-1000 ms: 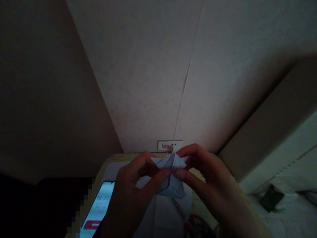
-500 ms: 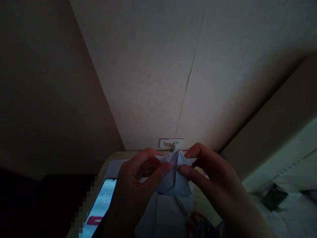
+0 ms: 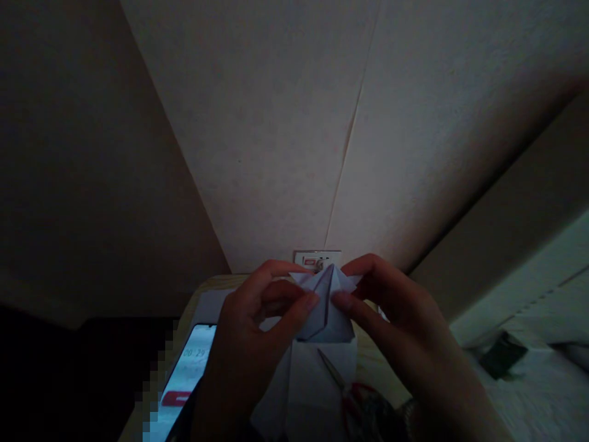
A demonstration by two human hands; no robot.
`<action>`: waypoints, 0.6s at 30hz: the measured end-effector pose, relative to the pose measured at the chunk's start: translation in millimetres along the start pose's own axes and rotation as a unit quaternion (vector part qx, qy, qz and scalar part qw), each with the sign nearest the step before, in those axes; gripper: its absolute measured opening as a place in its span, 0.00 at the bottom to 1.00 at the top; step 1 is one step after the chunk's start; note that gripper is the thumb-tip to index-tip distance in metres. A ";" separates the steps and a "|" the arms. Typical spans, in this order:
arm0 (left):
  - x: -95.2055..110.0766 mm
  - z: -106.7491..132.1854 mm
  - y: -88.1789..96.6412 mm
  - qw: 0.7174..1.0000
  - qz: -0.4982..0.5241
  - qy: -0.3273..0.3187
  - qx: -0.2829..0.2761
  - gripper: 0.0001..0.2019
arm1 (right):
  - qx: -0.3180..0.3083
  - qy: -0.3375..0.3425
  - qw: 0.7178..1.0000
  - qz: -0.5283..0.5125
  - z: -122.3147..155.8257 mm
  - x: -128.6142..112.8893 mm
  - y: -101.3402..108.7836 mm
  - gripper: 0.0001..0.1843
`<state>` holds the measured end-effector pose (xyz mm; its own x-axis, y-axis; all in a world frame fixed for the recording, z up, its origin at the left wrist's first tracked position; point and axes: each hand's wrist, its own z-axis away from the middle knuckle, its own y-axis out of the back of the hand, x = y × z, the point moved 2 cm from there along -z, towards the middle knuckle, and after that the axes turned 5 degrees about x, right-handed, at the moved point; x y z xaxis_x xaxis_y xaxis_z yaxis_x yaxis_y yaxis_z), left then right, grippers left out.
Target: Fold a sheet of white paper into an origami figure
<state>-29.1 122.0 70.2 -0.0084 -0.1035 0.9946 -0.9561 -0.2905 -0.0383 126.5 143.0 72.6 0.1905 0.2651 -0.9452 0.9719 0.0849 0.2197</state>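
Note:
Both hands hold a small folded white paper shape (image 3: 326, 307) in front of me, above a small wooden table (image 3: 221, 283). My left hand (image 3: 251, 334) pinches its left side between thumb and fingers. My right hand (image 3: 391, 319) pinches its right side the same way. The paper has a raised centre crease and pointed flaps at the top. The room is dim.
A lit phone (image 3: 184, 380) lies on the table's left part. White paper sheets (image 3: 317, 380) and red-handled scissors (image 3: 345, 390) lie under my hands. A wall socket (image 3: 316, 259) sits behind the table. A bed with a dark object (image 3: 504, 355) is at the right.
Both hands have lifted the folded paper slightly higher, and the thumbs have closed in toward its centre crease. The scissors under the hands show more now.

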 end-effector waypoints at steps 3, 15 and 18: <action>-1.1 -0.5 -1.6 0.999 0.028 0.024 -0.031 0.16 | 0.025 -0.004 1.000 -0.009 1.3 0.0 2.7 0.04; -5.3 0.6 0.8 0.996 0.012 0.037 -0.083 0.21 | 0.020 0.014 0.999 -0.026 -1.0 -0.6 -1.8 0.11; -4.3 -0.9 3.0 0.996 0.011 0.053 -0.070 0.20 | 0.012 0.015 1.000 -0.024 -2.1 -2.1 -0.9 0.10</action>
<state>-32.1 122.5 65.9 -0.0546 -0.0047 0.9985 -0.9867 -0.1532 -0.0547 125.0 144.3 74.9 0.1402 0.2908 -0.9465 0.9827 0.0759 0.1688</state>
